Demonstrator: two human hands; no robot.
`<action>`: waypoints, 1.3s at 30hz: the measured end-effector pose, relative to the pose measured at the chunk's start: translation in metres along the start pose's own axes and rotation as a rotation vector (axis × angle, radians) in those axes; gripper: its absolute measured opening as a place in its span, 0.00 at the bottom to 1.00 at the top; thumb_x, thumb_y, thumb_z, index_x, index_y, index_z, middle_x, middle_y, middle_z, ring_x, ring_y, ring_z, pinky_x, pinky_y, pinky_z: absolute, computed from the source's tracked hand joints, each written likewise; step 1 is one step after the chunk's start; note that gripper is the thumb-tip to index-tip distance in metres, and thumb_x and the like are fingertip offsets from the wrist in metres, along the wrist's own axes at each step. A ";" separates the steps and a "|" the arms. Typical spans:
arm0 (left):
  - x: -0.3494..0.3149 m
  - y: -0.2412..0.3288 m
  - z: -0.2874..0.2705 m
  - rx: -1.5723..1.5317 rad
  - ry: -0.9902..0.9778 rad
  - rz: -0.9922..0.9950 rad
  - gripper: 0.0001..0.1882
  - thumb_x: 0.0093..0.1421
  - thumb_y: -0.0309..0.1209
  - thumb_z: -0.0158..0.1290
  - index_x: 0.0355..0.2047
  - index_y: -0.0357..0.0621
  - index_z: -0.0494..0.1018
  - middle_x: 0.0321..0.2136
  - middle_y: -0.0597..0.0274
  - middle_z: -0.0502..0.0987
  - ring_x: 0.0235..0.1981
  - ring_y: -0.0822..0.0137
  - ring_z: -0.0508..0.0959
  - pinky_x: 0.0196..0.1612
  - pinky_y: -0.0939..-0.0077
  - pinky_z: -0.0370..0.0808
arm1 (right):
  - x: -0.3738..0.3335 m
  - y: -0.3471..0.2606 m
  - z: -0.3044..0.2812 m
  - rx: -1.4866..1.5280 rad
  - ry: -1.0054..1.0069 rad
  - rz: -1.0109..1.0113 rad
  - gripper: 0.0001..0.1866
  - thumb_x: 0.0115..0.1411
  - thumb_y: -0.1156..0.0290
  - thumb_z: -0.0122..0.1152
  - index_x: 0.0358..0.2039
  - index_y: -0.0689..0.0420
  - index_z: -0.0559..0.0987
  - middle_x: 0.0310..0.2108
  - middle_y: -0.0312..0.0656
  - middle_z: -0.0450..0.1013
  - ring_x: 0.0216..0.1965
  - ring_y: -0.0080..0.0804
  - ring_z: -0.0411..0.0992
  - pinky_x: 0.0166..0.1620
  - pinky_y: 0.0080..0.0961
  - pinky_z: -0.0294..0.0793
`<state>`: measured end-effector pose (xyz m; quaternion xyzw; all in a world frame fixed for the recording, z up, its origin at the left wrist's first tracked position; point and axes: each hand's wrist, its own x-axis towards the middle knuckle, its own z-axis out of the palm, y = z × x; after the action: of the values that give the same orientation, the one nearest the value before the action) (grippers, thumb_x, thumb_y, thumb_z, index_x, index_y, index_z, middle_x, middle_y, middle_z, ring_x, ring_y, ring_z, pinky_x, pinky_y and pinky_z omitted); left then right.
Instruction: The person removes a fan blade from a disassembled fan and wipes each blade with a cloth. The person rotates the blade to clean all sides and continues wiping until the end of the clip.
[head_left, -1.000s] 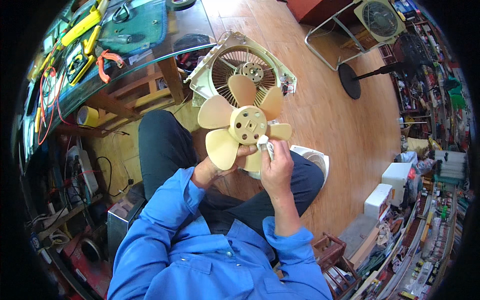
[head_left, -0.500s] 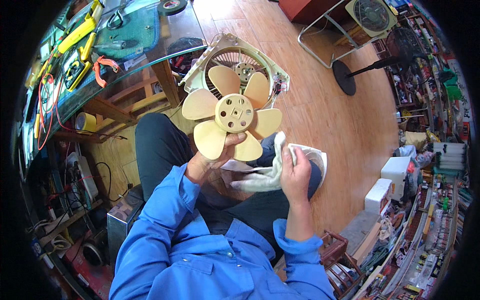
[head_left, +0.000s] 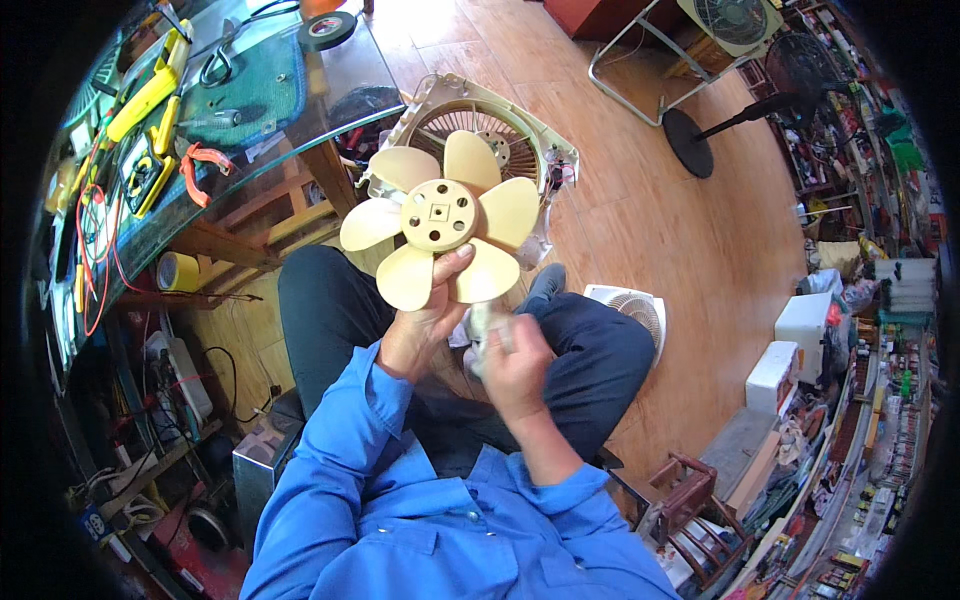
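Note:
My left hand grips a cream-coloured fan blade from below, its thumb on the front near the hub. Several petal-like blades spread from the round hub, which has holes in it. Just below the lower right petal, my right hand is closed around a pale cloth, mostly hidden by the fist and a little blurred. Whether the cloth touches the blade I cannot tell. Behind the blade stands an open box-fan housing with its motor and rear grille showing.
A glass-topped workbench at the upper left carries red-handled pliers, black tape and yellow tools. A white grille panel lies beside my right knee. Cluttered shelves line the right side, near a black stand fan.
The fan blade has shifted left and turned in my left hand. My right hand has moved left and closer to it, and the cloth, spread out before, is now bunched up.

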<state>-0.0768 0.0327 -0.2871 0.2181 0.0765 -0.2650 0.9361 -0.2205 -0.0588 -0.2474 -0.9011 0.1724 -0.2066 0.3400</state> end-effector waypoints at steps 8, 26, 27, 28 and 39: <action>0.000 -0.005 0.000 -0.084 -0.047 -0.100 0.26 0.68 0.20 0.63 0.65 0.41 0.75 0.56 0.57 0.84 0.54 0.57 0.87 0.62 0.54 0.86 | 0.076 -0.025 -0.015 0.176 0.181 -0.011 0.10 0.74 0.69 0.66 0.39 0.63 0.80 0.32 0.55 0.79 0.33 0.56 0.80 0.37 0.46 0.78; -0.002 0.001 0.003 0.039 0.007 0.015 0.26 0.66 0.19 0.66 0.64 0.43 0.76 0.55 0.61 0.84 0.54 0.63 0.85 0.60 0.57 0.85 | 0.070 -0.016 -0.038 0.150 0.253 -0.005 0.08 0.69 0.71 0.69 0.41 0.61 0.80 0.36 0.50 0.76 0.35 0.52 0.78 0.38 0.44 0.77; -0.002 0.001 0.002 0.052 -0.030 -0.005 0.27 0.66 0.19 0.66 0.65 0.44 0.75 0.58 0.60 0.83 0.57 0.63 0.84 0.62 0.57 0.84 | 0.084 -0.026 -0.041 0.100 0.255 -0.135 0.08 0.68 0.71 0.70 0.41 0.61 0.80 0.37 0.50 0.76 0.36 0.52 0.78 0.38 0.44 0.77; -0.004 0.000 0.002 0.049 -0.062 -0.010 0.28 0.66 0.19 0.66 0.65 0.43 0.75 0.58 0.60 0.83 0.58 0.63 0.83 0.63 0.58 0.83 | 0.094 -0.032 -0.042 0.048 0.259 -0.262 0.09 0.67 0.71 0.70 0.41 0.61 0.80 0.38 0.49 0.76 0.37 0.53 0.78 0.38 0.44 0.77; -0.019 -0.011 -0.002 0.107 -0.200 0.026 0.28 0.65 0.16 0.66 0.65 0.40 0.75 0.59 0.58 0.82 0.59 0.61 0.82 0.65 0.61 0.81 | 0.092 -0.021 -0.029 0.060 -0.176 0.012 0.09 0.66 0.68 0.68 0.35 0.61 0.81 0.35 0.55 0.78 0.41 0.61 0.79 0.42 0.51 0.79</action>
<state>-0.0988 0.0341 -0.2875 0.2410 -0.0345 -0.2769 0.9296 -0.1525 -0.1011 -0.1894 -0.9041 0.1410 -0.1296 0.3821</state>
